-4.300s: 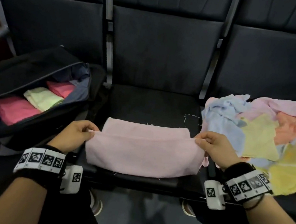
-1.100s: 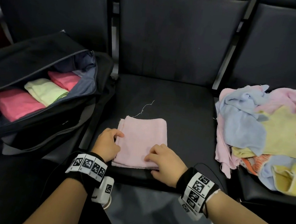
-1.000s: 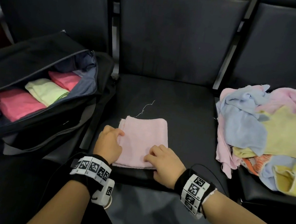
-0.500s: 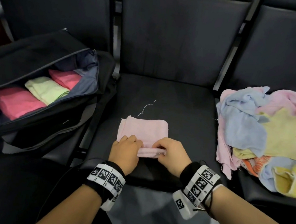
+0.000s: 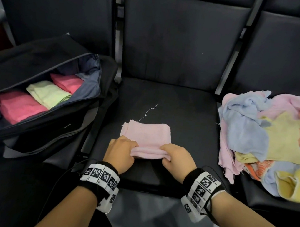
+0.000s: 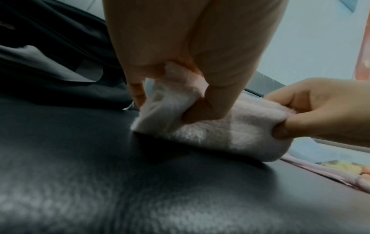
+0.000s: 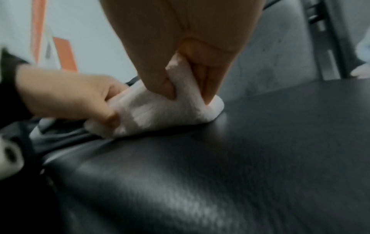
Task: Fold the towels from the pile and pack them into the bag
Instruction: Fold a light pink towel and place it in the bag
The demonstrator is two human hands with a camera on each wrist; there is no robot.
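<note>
While the pink towel [image 5: 147, 135] lies between them, the left hand [image 5: 120, 152] and right hand [image 5: 176, 160] each pinch its near fold.

Fuzzy terry towel [image 5: 146, 134], grained leatherette seat [image 5: 183, 118]

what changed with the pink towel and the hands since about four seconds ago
The pale pink towel, then a wide strip held at both ends, is now a small folded square on the middle seat. The left hand and right hand have moved inward, pinch its near edge and lift it to fold away. The bag, its three folded towels and the pile stayed put.
</note>
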